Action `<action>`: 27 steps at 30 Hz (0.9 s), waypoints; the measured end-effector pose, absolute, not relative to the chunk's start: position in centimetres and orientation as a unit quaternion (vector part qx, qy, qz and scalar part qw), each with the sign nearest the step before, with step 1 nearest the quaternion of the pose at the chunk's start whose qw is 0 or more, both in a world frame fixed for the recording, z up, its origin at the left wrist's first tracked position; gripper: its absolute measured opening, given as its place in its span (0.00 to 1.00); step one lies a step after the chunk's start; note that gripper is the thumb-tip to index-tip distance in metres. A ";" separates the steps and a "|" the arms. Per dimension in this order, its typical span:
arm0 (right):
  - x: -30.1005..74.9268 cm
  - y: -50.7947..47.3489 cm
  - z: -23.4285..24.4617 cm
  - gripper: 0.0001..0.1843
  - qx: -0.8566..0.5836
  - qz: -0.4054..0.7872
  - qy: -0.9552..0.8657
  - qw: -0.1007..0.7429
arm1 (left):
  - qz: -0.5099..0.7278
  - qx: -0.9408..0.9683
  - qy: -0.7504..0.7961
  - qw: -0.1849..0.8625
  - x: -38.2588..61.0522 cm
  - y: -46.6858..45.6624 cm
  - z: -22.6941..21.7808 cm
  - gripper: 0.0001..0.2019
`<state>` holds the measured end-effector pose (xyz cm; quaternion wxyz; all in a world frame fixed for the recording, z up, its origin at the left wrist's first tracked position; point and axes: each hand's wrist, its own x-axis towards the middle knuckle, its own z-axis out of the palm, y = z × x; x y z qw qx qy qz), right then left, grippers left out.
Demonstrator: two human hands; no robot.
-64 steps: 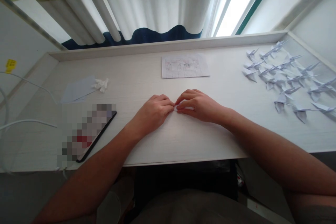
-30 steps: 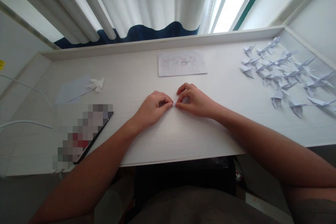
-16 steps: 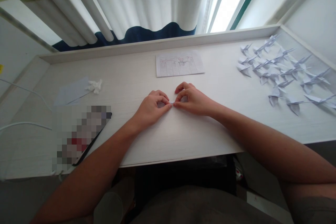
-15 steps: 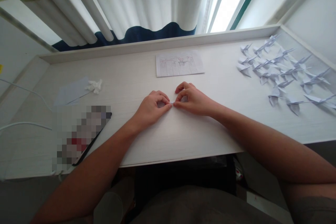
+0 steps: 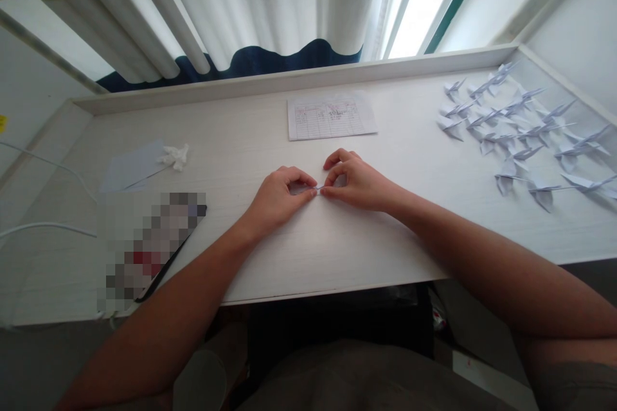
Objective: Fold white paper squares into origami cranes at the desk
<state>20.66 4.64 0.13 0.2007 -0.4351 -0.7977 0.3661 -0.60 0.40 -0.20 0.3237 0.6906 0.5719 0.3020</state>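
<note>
A small piece of folded white paper (image 5: 303, 189) is pinched between my two hands, just above the middle of the white desk. My left hand (image 5: 285, 196) grips it with thumb and forefinger from the left. From the right, my right hand (image 5: 354, 181) pinches its other end, thumb and forefinger together and the other fingers curled. Most of the paper is hidden behind the fingers, so its exact shape cannot be made out. Several folded paper cranes (image 5: 520, 122) stand in a group at the desk's right side.
A printed sheet with a table (image 5: 332, 117) lies beyond my hands. At the left are white paper sheets (image 5: 130, 166), a crumpled tissue (image 5: 174, 157), a pixelated device with a dark edge (image 5: 168, 250) and white cables (image 5: 48, 226). A raised rim (image 5: 241, 85) borders the desk's back.
Both hands keep their pinch on the paper. The left fingertips have shifted very slightly; the whole view has moved a little. Otherwise things look the same.
</note>
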 end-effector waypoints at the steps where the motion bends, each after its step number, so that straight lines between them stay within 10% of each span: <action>1: 20.6 4.6 0.1 0.08 -0.436 0.366 -0.797 0.202 | 0.303 0.691 0.571 0.325 -0.6 0.4 -0.2 0.05; 27: 21.8 5.5 0.3 0.02 -0.432 0.410 -0.775 0.213 | 0.305 0.756 0.485 0.317 -1.2 0.2 -0.6 0.08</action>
